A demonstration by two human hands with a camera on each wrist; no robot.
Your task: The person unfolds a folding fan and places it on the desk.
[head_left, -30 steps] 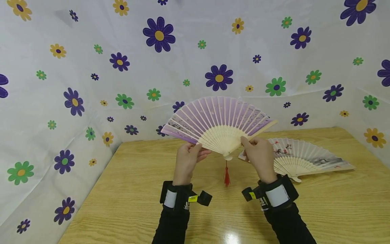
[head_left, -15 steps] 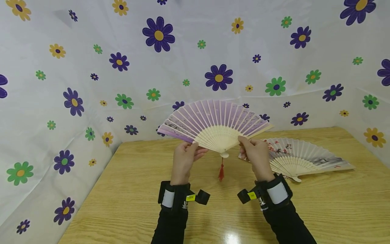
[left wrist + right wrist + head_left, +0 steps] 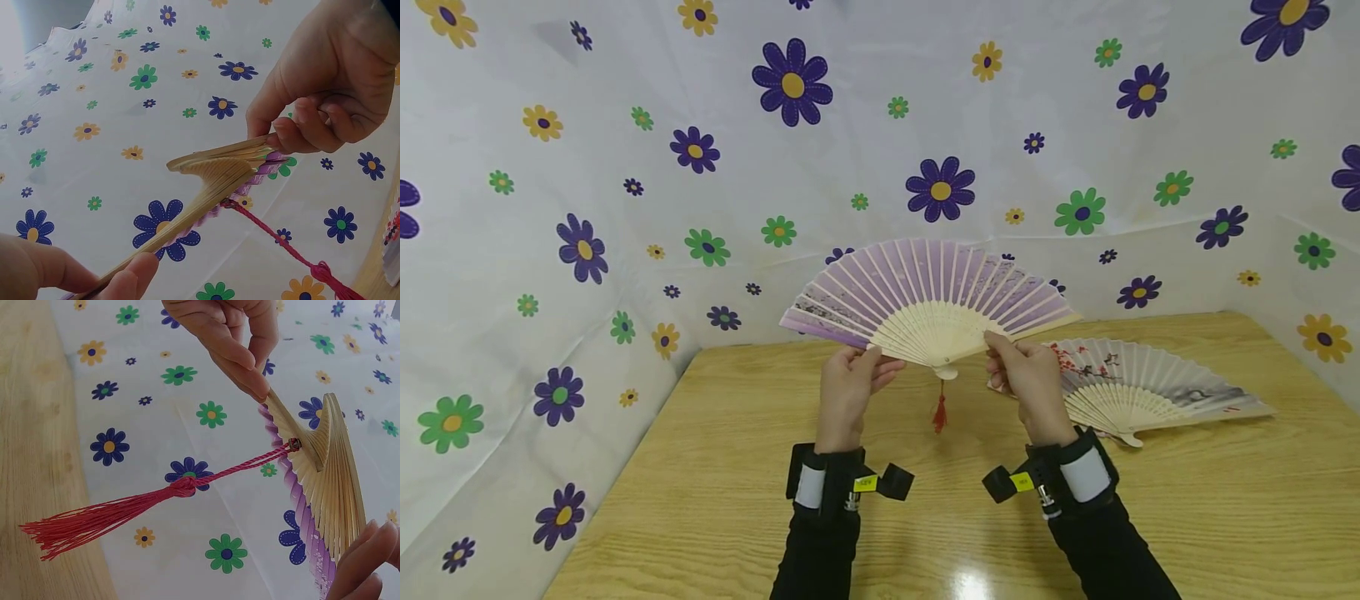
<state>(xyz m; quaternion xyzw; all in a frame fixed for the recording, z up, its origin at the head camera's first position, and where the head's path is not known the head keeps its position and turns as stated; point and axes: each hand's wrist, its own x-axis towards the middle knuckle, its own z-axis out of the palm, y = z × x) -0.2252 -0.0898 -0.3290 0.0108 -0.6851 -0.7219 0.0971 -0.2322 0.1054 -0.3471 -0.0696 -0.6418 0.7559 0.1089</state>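
A purple folding fan (image 3: 925, 283) with pale wooden ribs is spread wide above the table in the head view. My left hand (image 3: 847, 392) pinches its left outer rib between thumb and fingers. On the other side, my right hand (image 3: 1032, 379) pinches the right outer rib, with its other fingers curled. From the pivot hangs a red tassel (image 3: 940, 414), seen larger as the tassel (image 3: 112, 512) in the right wrist view. The left wrist view shows the fan's ribs (image 3: 219, 181) from the pivot end, with a hand on each side.
A second open fan (image 3: 1157, 383), white with red blossoms and grey painting, lies on the wooden table (image 3: 722, 483) at the right, partly behind my right hand. A white cloth (image 3: 865, 133) with printed flowers rises behind the table and along its sides.
The purple fan has shifted a little left and opened slightly wider, its right rib tilting lower. Both hands have moved slightly left with it. The white fan stays in place.
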